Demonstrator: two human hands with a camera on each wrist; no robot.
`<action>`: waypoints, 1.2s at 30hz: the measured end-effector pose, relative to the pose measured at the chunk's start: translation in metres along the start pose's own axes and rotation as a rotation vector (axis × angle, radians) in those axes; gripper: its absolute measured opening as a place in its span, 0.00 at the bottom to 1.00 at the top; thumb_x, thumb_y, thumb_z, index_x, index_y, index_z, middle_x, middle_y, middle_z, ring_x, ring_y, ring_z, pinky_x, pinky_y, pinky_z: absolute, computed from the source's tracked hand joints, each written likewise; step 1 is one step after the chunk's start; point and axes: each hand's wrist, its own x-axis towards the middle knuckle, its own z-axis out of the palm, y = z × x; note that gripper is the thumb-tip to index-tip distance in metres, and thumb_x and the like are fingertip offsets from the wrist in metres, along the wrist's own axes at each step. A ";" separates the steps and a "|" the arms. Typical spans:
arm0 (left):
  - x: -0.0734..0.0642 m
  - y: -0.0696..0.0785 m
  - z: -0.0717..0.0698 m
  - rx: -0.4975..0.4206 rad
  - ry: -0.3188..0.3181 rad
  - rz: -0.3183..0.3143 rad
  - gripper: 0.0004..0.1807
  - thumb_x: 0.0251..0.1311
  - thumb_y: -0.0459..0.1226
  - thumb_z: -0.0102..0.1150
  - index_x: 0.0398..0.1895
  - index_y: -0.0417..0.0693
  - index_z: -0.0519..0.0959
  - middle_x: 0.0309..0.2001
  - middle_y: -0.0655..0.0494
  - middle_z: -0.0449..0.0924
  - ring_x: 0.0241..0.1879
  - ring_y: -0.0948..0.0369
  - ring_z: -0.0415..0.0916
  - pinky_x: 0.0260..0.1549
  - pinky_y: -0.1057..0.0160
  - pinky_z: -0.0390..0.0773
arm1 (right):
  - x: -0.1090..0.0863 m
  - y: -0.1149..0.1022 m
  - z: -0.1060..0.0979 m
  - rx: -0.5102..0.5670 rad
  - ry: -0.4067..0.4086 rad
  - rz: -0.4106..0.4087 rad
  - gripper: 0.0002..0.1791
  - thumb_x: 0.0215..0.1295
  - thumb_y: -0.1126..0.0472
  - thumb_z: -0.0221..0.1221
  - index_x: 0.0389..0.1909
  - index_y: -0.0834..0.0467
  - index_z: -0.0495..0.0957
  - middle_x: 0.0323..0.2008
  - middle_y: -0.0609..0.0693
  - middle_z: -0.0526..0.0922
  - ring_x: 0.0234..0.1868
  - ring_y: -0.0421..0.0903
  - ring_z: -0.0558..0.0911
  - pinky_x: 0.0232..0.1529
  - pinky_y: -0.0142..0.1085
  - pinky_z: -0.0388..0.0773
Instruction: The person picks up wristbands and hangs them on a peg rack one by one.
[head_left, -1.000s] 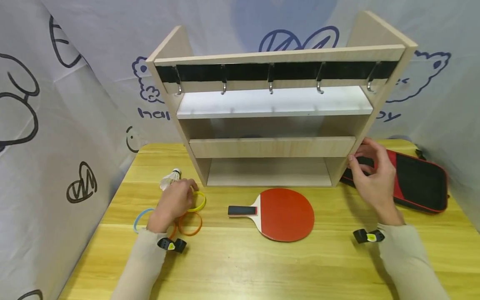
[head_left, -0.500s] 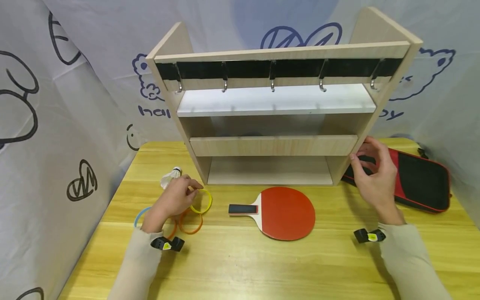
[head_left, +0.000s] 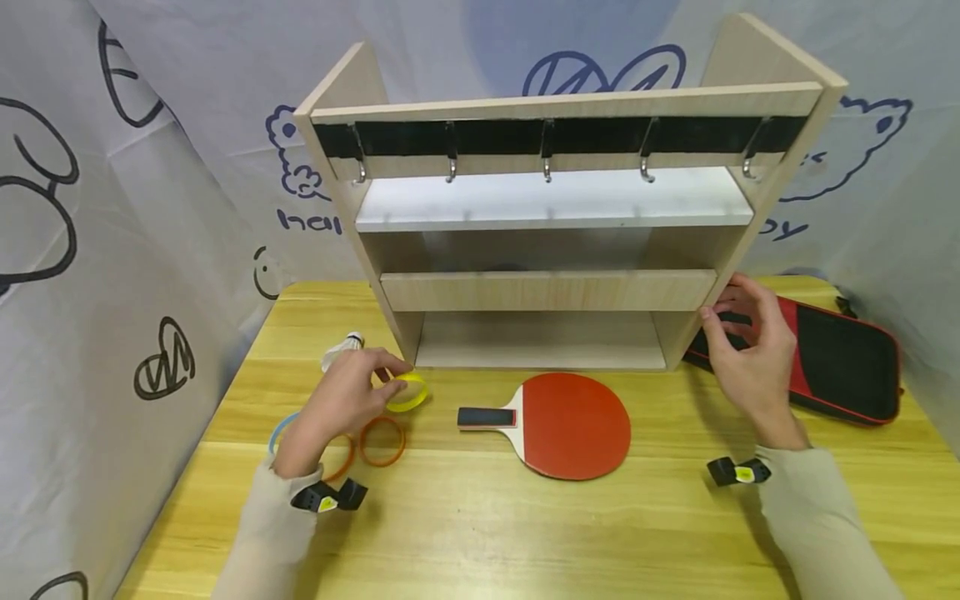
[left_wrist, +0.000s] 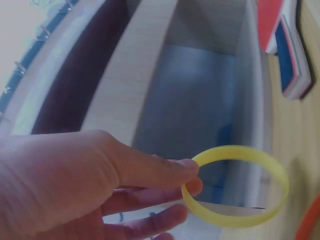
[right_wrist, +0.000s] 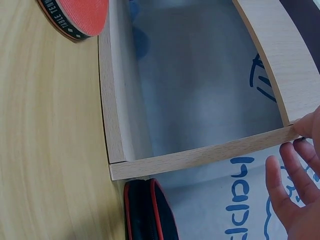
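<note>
My left hand (head_left: 341,400) pinches a yellow silicone wristband (head_left: 407,408) between thumb and fingertips, in front of the shelf's lower left corner. In the left wrist view the wristband (left_wrist: 240,221) sticks out from the fingertips as a tilted ring. My right hand (head_left: 752,362) grips the edge of the right side panel (right_wrist: 210,154) of a wooden shelf rack (head_left: 547,292), thumb on the front edge. Two orange wristbands (head_left: 382,464) and a blue wristband (head_left: 274,432) lie below the left hand, partly covered by it. A shuttlecock (head_left: 341,350) lies behind that hand.
A red table tennis bat (head_left: 576,427) lies on the table before the rack, handle to the left. Several metal hooks (head_left: 547,171) hang from the rack's black strip. A black and red case (head_left: 847,367) lies right of the rack, partly behind the right hand.
My left hand has shifted slightly right and picked the yellow wristband up from flat beside the orange ones; it is now tilted. The right hand stays at the side panel.
</note>
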 end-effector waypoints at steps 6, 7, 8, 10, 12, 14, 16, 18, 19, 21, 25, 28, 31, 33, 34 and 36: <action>-0.003 0.014 -0.012 -0.015 0.078 0.026 0.10 0.65 0.28 0.74 0.49 0.41 0.93 0.45 0.48 0.94 0.38 0.53 0.86 0.36 0.63 0.80 | 0.001 0.002 -0.001 -0.007 0.014 0.002 0.29 0.67 0.77 0.67 0.70 0.65 0.79 0.50 0.31 0.84 0.47 0.31 0.84 0.47 0.17 0.80; -0.003 0.015 -0.014 -0.027 0.089 0.030 0.11 0.65 0.27 0.74 0.49 0.40 0.93 0.45 0.48 0.94 0.37 0.54 0.86 0.35 0.64 0.81 | 0.002 0.003 0.000 -0.007 0.016 0.003 0.30 0.67 0.77 0.67 0.70 0.65 0.79 0.50 0.31 0.84 0.47 0.31 0.84 0.47 0.17 0.80; -0.003 0.017 -0.017 -0.040 0.099 0.031 0.11 0.64 0.27 0.74 0.49 0.39 0.92 0.44 0.47 0.94 0.36 0.55 0.85 0.34 0.65 0.81 | 0.002 0.004 0.001 -0.006 0.019 0.004 0.30 0.66 0.78 0.67 0.69 0.65 0.79 0.50 0.32 0.84 0.47 0.31 0.84 0.46 0.16 0.80; -0.002 0.019 -0.022 -0.051 0.122 0.034 0.12 0.65 0.26 0.74 0.50 0.39 0.92 0.43 0.47 0.93 0.35 0.56 0.84 0.34 0.67 0.82 | 0.002 0.006 0.003 -0.001 0.018 0.005 0.30 0.66 0.78 0.68 0.69 0.65 0.79 0.50 0.32 0.84 0.47 0.31 0.84 0.46 0.17 0.80; -0.001 0.022 -0.028 -0.056 0.155 0.040 0.11 0.66 0.26 0.73 0.50 0.39 0.92 0.42 0.48 0.93 0.34 0.56 0.84 0.35 0.65 0.84 | 0.002 0.007 0.005 0.007 0.016 0.005 0.30 0.65 0.78 0.67 0.69 0.66 0.79 0.50 0.32 0.84 0.47 0.31 0.84 0.46 0.17 0.80; 0.001 0.025 -0.034 -0.061 0.199 0.055 0.11 0.67 0.26 0.72 0.51 0.40 0.91 0.41 0.48 0.91 0.34 0.56 0.84 0.36 0.63 0.85 | 0.002 0.007 0.006 0.011 0.011 0.005 0.30 0.65 0.78 0.67 0.69 0.67 0.79 0.50 0.32 0.84 0.47 0.31 0.84 0.46 0.17 0.80; 0.002 0.029 -0.039 -0.073 0.258 0.085 0.11 0.68 0.26 0.71 0.52 0.40 0.91 0.39 0.49 0.90 0.34 0.56 0.84 0.37 0.64 0.84 | 0.001 0.006 0.006 0.011 0.014 0.004 0.29 0.66 0.79 0.67 0.69 0.67 0.79 0.49 0.32 0.84 0.47 0.31 0.84 0.46 0.17 0.80; 0.004 0.033 -0.045 -0.096 0.326 0.118 0.11 0.68 0.26 0.71 0.52 0.41 0.91 0.38 0.50 0.89 0.35 0.59 0.83 0.38 0.68 0.83 | 0.001 0.005 0.005 0.008 0.017 0.003 0.29 0.66 0.78 0.67 0.69 0.67 0.79 0.49 0.32 0.84 0.47 0.31 0.84 0.46 0.17 0.80; 0.006 0.035 -0.049 -0.120 0.361 0.137 0.12 0.68 0.26 0.71 0.52 0.41 0.91 0.38 0.50 0.89 0.35 0.61 0.83 0.39 0.71 0.82 | 0.000 0.005 0.004 0.005 0.021 0.002 0.29 0.66 0.78 0.67 0.69 0.67 0.79 0.49 0.32 0.84 0.47 0.31 0.84 0.46 0.17 0.80; 0.009 0.039 -0.055 -0.176 0.432 0.184 0.13 0.67 0.24 0.71 0.52 0.41 0.91 0.38 0.50 0.89 0.36 0.66 0.82 0.42 0.76 0.80 | 0.000 0.004 0.002 0.001 0.026 -0.001 0.29 0.66 0.78 0.67 0.68 0.66 0.79 0.49 0.32 0.84 0.47 0.31 0.84 0.46 0.17 0.80; 0.015 0.050 -0.072 -0.348 0.561 0.270 0.14 0.65 0.20 0.69 0.51 0.35 0.90 0.41 0.54 0.89 0.39 0.70 0.82 0.47 0.78 0.82 | 0.001 0.004 -0.001 -0.004 0.031 -0.007 0.29 0.66 0.78 0.68 0.68 0.66 0.79 0.49 0.32 0.84 0.47 0.31 0.84 0.45 0.17 0.80; 0.022 0.059 -0.083 -0.463 0.636 0.317 0.14 0.63 0.16 0.67 0.50 0.29 0.89 0.44 0.62 0.89 0.41 0.68 0.84 0.49 0.75 0.85 | 0.001 0.005 -0.002 -0.012 0.031 -0.009 0.29 0.65 0.78 0.68 0.69 0.66 0.79 0.49 0.31 0.84 0.47 0.30 0.84 0.45 0.16 0.80; 0.028 0.065 -0.096 -0.498 0.681 0.343 0.13 0.63 0.16 0.66 0.49 0.26 0.88 0.45 0.66 0.89 0.42 0.66 0.85 0.50 0.73 0.86 | 0.001 0.005 -0.001 -0.013 0.028 -0.010 0.29 0.66 0.78 0.67 0.69 0.66 0.79 0.50 0.31 0.84 0.47 0.30 0.84 0.45 0.16 0.80; 0.031 0.069 -0.104 -0.495 0.705 0.348 0.13 0.63 0.17 0.67 0.50 0.27 0.88 0.45 0.67 0.89 0.42 0.65 0.85 0.50 0.73 0.86 | 0.000 0.004 0.000 -0.014 0.021 -0.010 0.29 0.67 0.77 0.67 0.69 0.66 0.79 0.50 0.30 0.84 0.47 0.30 0.84 0.45 0.16 0.80; 0.033 0.070 -0.109 -0.491 0.713 0.352 0.12 0.63 0.17 0.67 0.50 0.26 0.88 0.45 0.66 0.89 0.42 0.65 0.86 0.50 0.73 0.87 | 0.001 0.004 0.000 -0.014 0.017 -0.010 0.29 0.67 0.77 0.67 0.69 0.66 0.79 0.50 0.30 0.84 0.47 0.30 0.84 0.45 0.16 0.80; 0.036 0.073 -0.116 -0.490 0.734 0.357 0.12 0.63 0.18 0.67 0.50 0.26 0.88 0.45 0.66 0.90 0.42 0.65 0.86 0.51 0.72 0.87 | 0.001 0.003 0.000 -0.010 0.014 -0.010 0.29 0.67 0.77 0.67 0.69 0.66 0.78 0.50 0.30 0.84 0.47 0.30 0.84 0.45 0.16 0.80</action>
